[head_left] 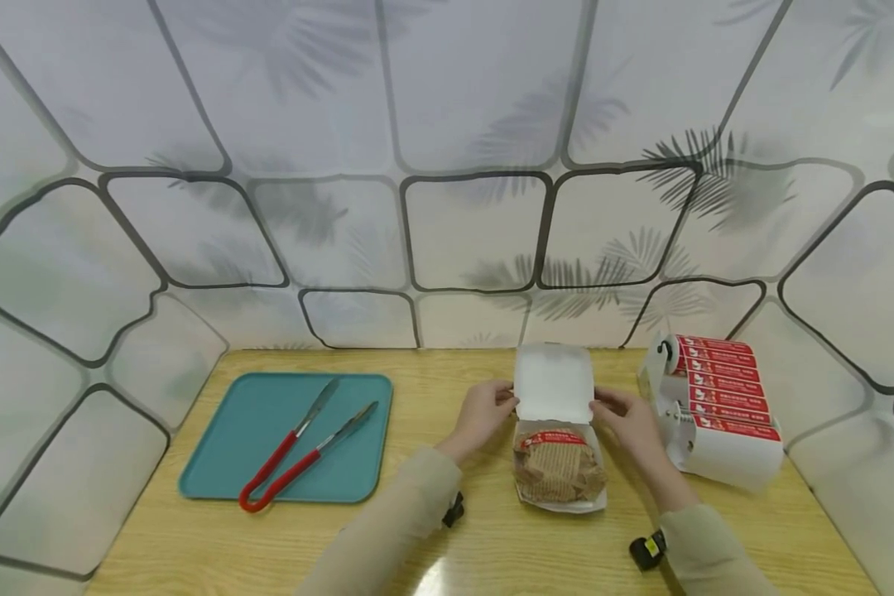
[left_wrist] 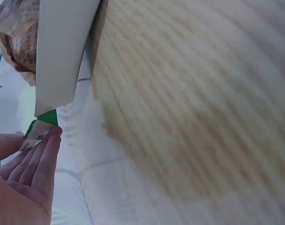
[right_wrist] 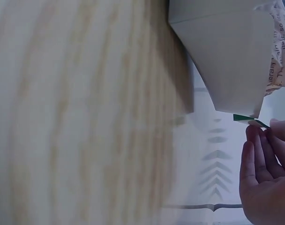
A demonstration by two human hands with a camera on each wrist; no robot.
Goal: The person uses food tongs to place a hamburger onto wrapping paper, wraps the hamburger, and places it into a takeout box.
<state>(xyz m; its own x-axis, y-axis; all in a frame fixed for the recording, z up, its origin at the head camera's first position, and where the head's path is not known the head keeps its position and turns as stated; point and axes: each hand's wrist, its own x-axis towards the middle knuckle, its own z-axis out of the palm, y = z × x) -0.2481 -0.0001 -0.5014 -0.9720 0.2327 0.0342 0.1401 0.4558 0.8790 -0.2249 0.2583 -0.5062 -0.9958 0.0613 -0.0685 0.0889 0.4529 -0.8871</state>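
A white cardboard burger box [head_left: 598, 502] stands on the table with its lid [head_left: 554, 382] raised at the back. Inside it sits a burger wrapped in printed brown paper [head_left: 562, 473], with a red and white label [head_left: 553, 439] across its top. My left hand [head_left: 483, 415] pinches the lid's left side between thumb and fingers. On the opposite side, my right hand [head_left: 629, 420] pinches the lid's right edge. Each wrist view shows green at the lid's edge by the fingertips, just beyond the white box wall [left_wrist: 63, 51].
To the left lies a teal tray [head_left: 216, 447] with red-handled metal tongs [head_left: 286, 451], whose handle end overhangs the front rim. A label dispenser [head_left: 715, 406] with a roll of red labels stands right of my right hand. A patterned backdrop [head_left: 477, 232] encloses the wooden table [head_left: 484, 546].
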